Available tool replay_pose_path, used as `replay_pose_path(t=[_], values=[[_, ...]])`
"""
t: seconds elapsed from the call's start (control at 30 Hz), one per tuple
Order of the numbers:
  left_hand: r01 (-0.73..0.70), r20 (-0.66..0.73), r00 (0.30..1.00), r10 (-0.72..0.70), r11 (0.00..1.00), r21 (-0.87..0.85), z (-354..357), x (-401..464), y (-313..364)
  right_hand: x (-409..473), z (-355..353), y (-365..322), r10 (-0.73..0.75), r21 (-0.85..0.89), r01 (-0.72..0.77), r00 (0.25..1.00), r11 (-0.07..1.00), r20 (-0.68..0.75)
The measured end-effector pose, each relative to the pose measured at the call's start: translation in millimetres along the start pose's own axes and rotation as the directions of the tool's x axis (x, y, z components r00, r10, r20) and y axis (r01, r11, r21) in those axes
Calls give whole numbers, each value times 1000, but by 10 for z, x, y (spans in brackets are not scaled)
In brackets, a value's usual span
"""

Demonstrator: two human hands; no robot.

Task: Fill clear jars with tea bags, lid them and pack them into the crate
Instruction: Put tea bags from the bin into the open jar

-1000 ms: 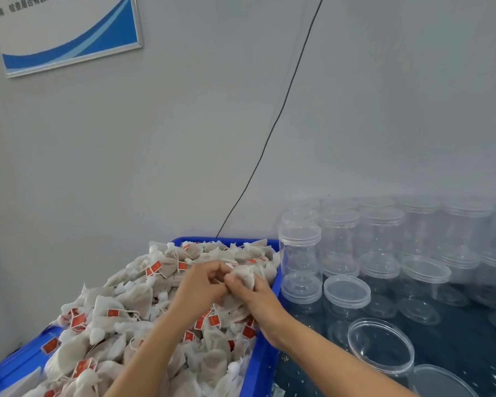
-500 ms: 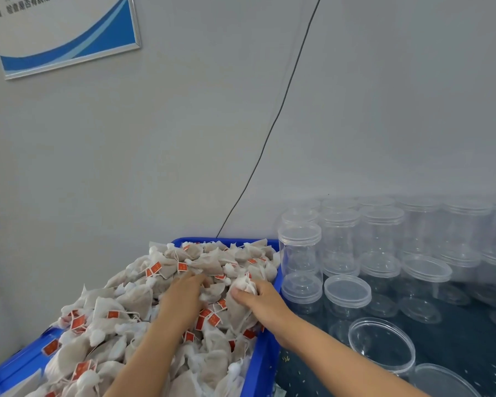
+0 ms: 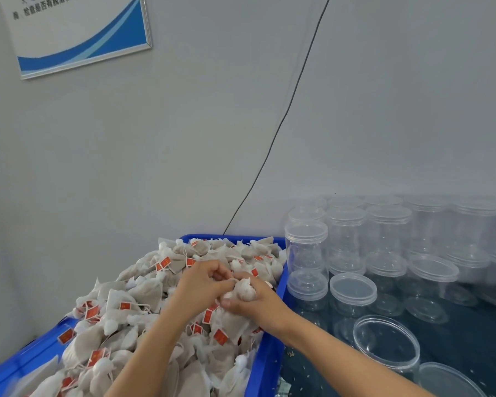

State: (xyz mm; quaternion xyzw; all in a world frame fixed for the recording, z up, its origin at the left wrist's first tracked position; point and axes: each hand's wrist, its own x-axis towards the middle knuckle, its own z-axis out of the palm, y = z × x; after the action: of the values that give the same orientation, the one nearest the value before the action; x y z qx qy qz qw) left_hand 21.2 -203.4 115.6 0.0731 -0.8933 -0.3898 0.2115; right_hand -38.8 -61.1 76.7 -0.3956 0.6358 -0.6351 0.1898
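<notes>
A blue crate [image 3: 265,359] at the lower left is heaped with white tea bags [image 3: 143,293] bearing red tags. Both my hands meet above the heap. My right hand [image 3: 255,303] grips a bunch of tea bags [image 3: 244,289] by their gathered tops. My left hand [image 3: 202,285] pinches at the same bunch with curled fingers. An open clear jar [image 3: 387,343] stands to the right of the crate, and its loose lid [image 3: 447,379] lies at the bottom edge.
Many lidded clear jars [image 3: 347,239] stand in rows on the dark table [image 3: 470,336] to the right, up to the grey wall. A black cable [image 3: 272,141] runs down the wall behind the crate. A framed notice [image 3: 78,32] hangs top left.
My hands dipped apart into the heap half a second ago. They have come back together, raised a little, with a bunch of tea bags gathered in my right hand.
</notes>
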Motion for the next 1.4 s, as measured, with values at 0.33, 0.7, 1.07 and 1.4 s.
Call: replay_pose_path(t=[0.33,0.7,1.07,1.4], values=[[-32,502,765,-403,755,655,-198,-132,-134,-28,-166,75,73,-82,-106,940,991,-334],[-13,457,856,-241,874,487,-150,-74,-124,-150,-292,3,89,-4,-89,995,996,-44],[299,285,934,-216,909,-291,-18,-54,8,-151,-216,-29,110,-121,-104,993,987,48],[-68,542,784,-304,826,560,-16,-110,-248,-317,-641,-180,223,74,-215,965,974,-140]])
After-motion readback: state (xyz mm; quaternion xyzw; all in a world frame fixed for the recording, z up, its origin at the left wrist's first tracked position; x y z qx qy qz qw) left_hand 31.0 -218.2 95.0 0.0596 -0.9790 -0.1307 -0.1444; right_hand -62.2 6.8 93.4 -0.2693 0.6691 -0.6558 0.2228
